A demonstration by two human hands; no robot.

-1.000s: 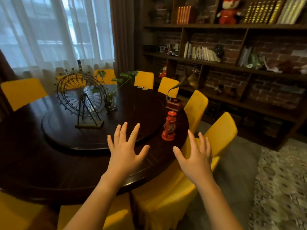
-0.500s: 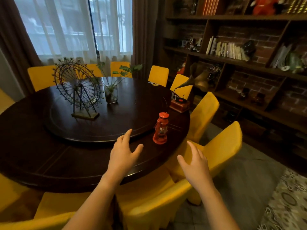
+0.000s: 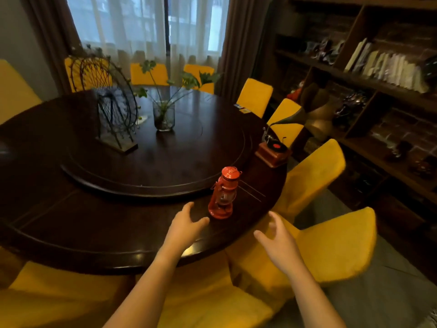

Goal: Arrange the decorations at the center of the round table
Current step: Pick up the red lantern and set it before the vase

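A small red lantern point(image 3: 224, 193) stands upright on the outer ring of the dark round table point(image 3: 71, 223), near its front right edge. My left hand point(image 3: 185, 227) hovers open just left of the lantern's base, apart from it. My right hand point(image 3: 277, 241) is open past the table's edge, to the lantern's lower right. A miniature gramophone point(image 3: 274, 151) with a brass horn sits on the right rim. On the raised turntable point(image 3: 151, 183) in the middle stand a wire Ferris wheel point(image 3: 111, 105) and a glass vase with green stems point(image 3: 163, 116).
Yellow-covered chairs point(image 3: 331, 245) ring the table, two pressed close at the front right. A dark bookshelf point(image 3: 378, 79) with books and ornaments fills the right wall. Sheer curtains point(image 3: 146, 27) cover the window behind. Two small cards point(image 3: 241, 108) lie at the far right rim.
The view has moved closer and leftward around the table. Both hands have reached forward toward the red lantern, fingers curling; the left hand now sits next to its base.
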